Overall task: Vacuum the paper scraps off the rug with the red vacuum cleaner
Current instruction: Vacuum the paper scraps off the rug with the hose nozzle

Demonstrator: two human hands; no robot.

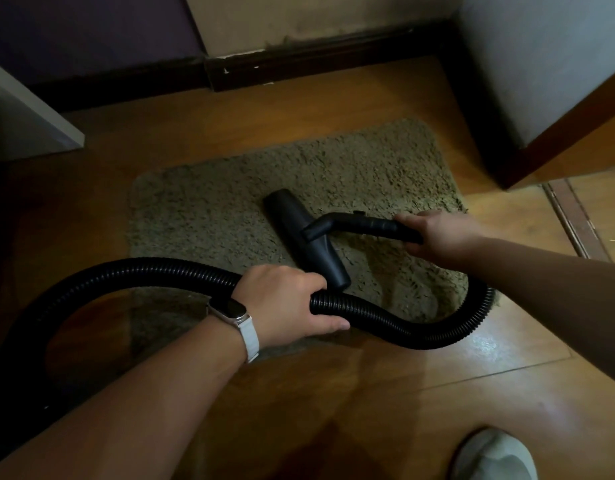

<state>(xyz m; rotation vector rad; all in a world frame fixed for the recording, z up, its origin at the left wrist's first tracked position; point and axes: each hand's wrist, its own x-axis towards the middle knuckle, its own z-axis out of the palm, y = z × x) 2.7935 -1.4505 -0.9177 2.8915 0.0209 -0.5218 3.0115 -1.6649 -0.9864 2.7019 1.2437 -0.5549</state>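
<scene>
Between hands, black floor nozzle flat on shaggy rug. Right hand curled round rigid handle tube. Left hand grips ribbed hose, which loops beneath right forearm. Watch on left wrist.

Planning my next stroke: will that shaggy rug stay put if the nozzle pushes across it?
Probably slides or bunches: the rug lies on glossy wood floor. Its near right corner looks rumpled beside the hose. The deep pile likely drags on the nozzle.
</scene>
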